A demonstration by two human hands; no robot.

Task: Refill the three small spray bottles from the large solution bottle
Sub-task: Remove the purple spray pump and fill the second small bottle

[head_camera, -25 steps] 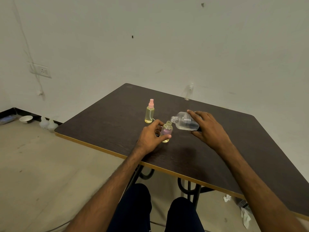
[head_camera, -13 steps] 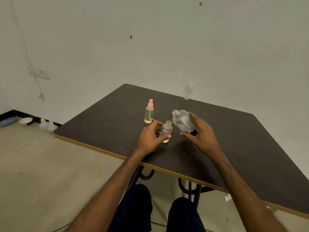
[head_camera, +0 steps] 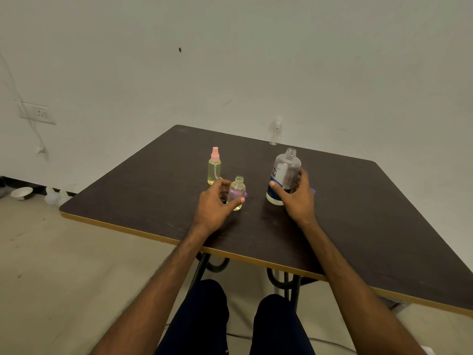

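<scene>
A small uncapped bottle point(head_camera: 237, 191) with yellowish liquid stands on the dark table point(head_camera: 371, 226), held around its body by my left hand point(head_camera: 215, 204). My right hand point(head_camera: 298, 197) grips the large clear solution bottle point(head_camera: 284, 174), which stands upright on the table with its cap off and a blue-and-white label. Behind my left hand stands a spray bottle point(head_camera: 214, 166) with a pink top and yellow liquid. A clear spray bottle point(head_camera: 276, 131) stands at the table's far edge by the wall.
The table's yellow-trimmed near edge point(head_camera: 153, 233) runs above my knees. On the floor at the left are a white bowl point(head_camera: 22, 193) and pale plastic bottles point(head_camera: 55, 197). A wall socket point(head_camera: 38, 114) sits at the left.
My right hand has swung the large bottle from tilted over the small bottle's mouth to upright and set it down on the table to the right. My left hand stays on the small bottle.
</scene>
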